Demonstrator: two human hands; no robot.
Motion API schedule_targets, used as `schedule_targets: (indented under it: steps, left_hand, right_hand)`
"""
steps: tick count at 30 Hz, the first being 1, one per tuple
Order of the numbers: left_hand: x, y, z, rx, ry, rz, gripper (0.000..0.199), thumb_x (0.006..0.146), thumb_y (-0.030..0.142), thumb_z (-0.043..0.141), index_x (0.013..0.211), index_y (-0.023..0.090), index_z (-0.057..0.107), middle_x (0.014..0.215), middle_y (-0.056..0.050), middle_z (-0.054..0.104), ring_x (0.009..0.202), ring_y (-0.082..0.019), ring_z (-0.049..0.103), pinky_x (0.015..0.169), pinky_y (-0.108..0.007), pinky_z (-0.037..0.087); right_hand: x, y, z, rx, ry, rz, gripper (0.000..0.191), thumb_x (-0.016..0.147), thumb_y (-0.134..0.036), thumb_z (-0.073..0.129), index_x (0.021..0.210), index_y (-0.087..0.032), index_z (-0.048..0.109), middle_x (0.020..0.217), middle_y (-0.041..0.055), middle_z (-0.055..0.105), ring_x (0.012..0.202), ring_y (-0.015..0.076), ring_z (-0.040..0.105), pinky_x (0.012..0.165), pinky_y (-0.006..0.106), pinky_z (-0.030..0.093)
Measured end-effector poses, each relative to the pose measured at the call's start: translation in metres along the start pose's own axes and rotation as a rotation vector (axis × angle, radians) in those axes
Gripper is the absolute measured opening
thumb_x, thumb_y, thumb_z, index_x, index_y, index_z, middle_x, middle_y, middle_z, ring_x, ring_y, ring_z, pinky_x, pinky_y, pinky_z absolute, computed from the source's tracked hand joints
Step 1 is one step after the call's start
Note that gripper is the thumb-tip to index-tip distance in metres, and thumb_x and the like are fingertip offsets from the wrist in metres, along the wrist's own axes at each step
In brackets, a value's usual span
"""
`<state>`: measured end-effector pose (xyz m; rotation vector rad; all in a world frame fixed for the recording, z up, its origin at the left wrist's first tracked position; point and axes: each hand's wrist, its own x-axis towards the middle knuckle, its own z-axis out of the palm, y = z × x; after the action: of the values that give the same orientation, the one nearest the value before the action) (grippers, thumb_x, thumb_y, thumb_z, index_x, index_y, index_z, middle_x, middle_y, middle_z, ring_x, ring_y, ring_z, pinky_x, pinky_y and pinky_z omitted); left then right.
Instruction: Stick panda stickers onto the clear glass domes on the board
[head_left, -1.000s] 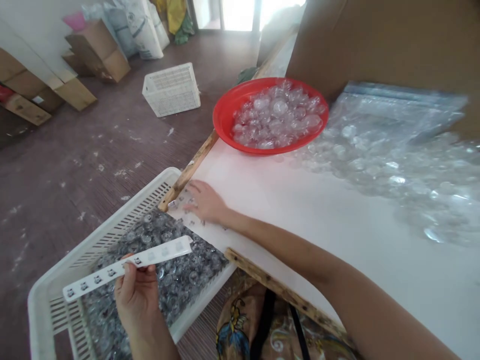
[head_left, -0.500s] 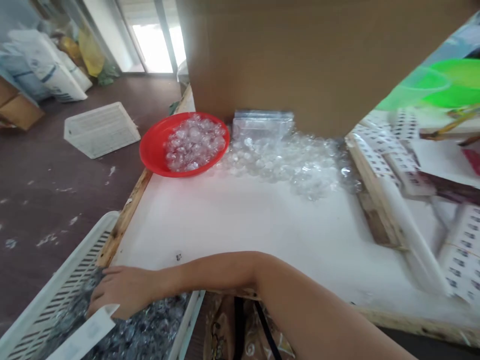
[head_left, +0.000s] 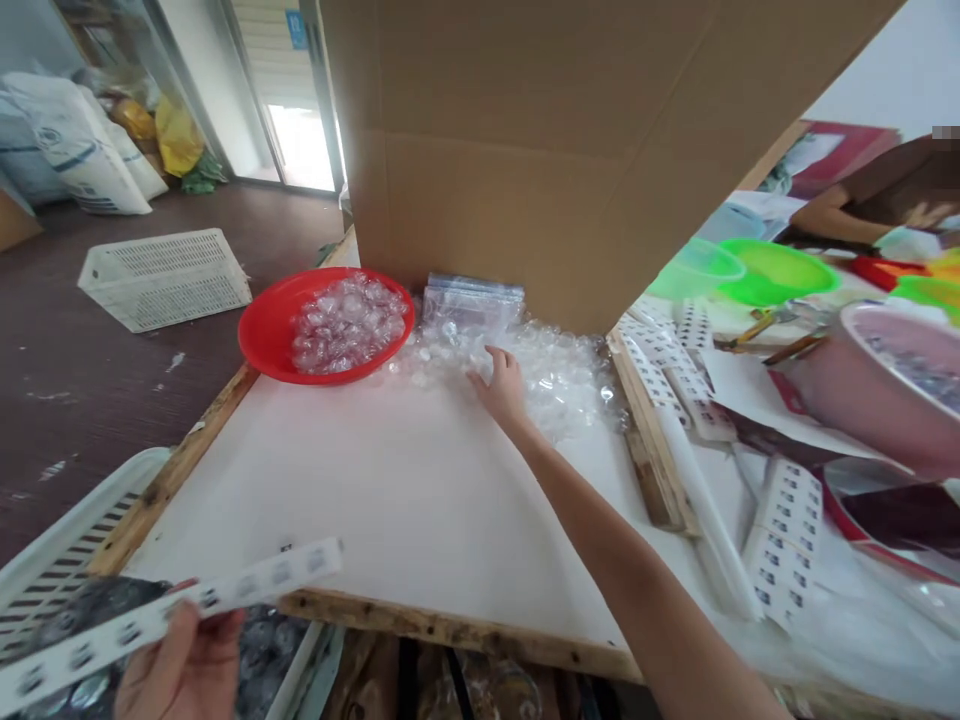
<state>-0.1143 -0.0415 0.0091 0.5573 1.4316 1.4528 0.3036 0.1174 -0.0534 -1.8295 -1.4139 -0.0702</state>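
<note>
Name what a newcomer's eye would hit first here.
Probably the bright red basin, heaped with clear plastic pieces, at the white tabletop's far left, then the tall brown cardboard at the back. Next, likely the right hand, open at the loose clear pile, and the left hand, lower left, holding a white strip with small dark prints.

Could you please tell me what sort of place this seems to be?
Probably a small workshop: the left hand holds a long, white, paper-like strip of printed pictures, a round red plastic basin holds clear plastic pieces, and bulky white sacks rest on the floor.
</note>
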Motion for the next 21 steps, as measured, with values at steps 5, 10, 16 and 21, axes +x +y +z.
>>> schedule_targets:
  steps: [5, 10, 16, 21]
  left_hand:
    - [0.002, -0.031, 0.083, -0.272, -0.065, -0.153, 0.04, 0.041, 0.025, 0.094, 0.074, 0.018, 0.073, 0.072, 0.004, 0.073, 0.054, -0.012, 0.065, 0.049, -0.02, 0.06]
    - [0.01, -0.046, 0.114, -0.335, -0.065, -0.252, 0.034, 0.049, 0.012, 0.089, 0.079, 0.011, 0.072, 0.067, -0.001, 0.071, 0.051, -0.012, 0.064, 0.048, -0.021, 0.059]
    - [0.026, -0.043, 0.11, -0.357, 0.014, -0.224, 0.024, 0.06, 0.01, 0.084, 0.078, 0.012, 0.07, 0.067, 0.001, 0.07, 0.052, -0.01, 0.063, 0.048, -0.017, 0.057]
    - [0.033, -0.035, 0.098, -0.34, 0.072, -0.164, 0.023, 0.062, 0.015, 0.086, 0.079, 0.014, 0.07, 0.067, 0.003, 0.069, 0.053, -0.009, 0.064, 0.048, -0.015, 0.055]
  right_hand:
    - [0.004, 0.006, 0.012, -0.118, -0.189, 0.0, 0.056, 0.082, -0.041, 0.066, 0.132, -0.018, 0.052, 0.138, 0.0189, 0.05, 0.125, 0.0335, 0.049, 0.103, 0.051, 0.038]
    - [-0.01, -0.002, 0.005, -0.05, -0.405, -0.278, 0.046, 0.083, -0.035, 0.067, 0.126, -0.019, 0.058, 0.125, 0.0124, 0.062, 0.117, 0.0288, 0.055, 0.103, 0.046, 0.039]
    - [-0.047, -0.004, -0.027, 0.191, -0.608, -0.597, 0.058, 0.082, -0.041, 0.071, 0.132, -0.021, 0.052, 0.13, 0.0139, 0.059, 0.121, 0.0266, 0.054, 0.103, 0.046, 0.043]
    - [-0.058, 0.001, -0.042, 0.265, -0.564, -0.534, 0.052, 0.085, -0.041, 0.068, 0.131, -0.024, 0.053, 0.126, 0.0132, 0.059, 0.119, 0.0268, 0.056, 0.096, 0.046, 0.052]
